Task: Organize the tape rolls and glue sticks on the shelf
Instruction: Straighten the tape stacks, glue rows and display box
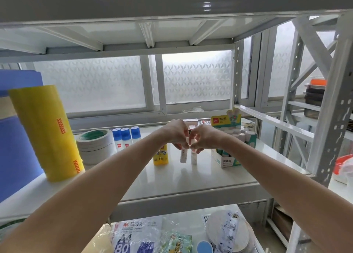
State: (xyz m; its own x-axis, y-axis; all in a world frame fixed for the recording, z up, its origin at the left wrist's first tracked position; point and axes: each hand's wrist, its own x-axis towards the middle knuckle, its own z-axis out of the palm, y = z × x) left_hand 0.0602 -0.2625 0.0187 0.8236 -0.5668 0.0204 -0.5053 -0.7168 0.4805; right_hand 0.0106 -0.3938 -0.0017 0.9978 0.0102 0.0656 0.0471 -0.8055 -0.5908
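Head view: near the middle of the shelf (172, 178), two white glue sticks stand upright side by side, long axes vertical, directly below the fingers. The left hand (175, 135) pinches the top of the left white glue stick (183, 157), and the right hand (204, 140) pinches the right white glue stick (194, 158). Each hand is nearest its own stick. Just left stand what look like two yellow glue sticks (161, 156). Towards the back-left are three blue-capped glue bottles (126, 138) and one white tape stack (96, 146). One yellow tape column (45, 132) stands at the left edge, and one glue-stick box (228, 160) sits to the right.

Bright backlight through frosted window (196, 77), glare on upper shelf (207, 4), wide-angle edge bending, soft focus
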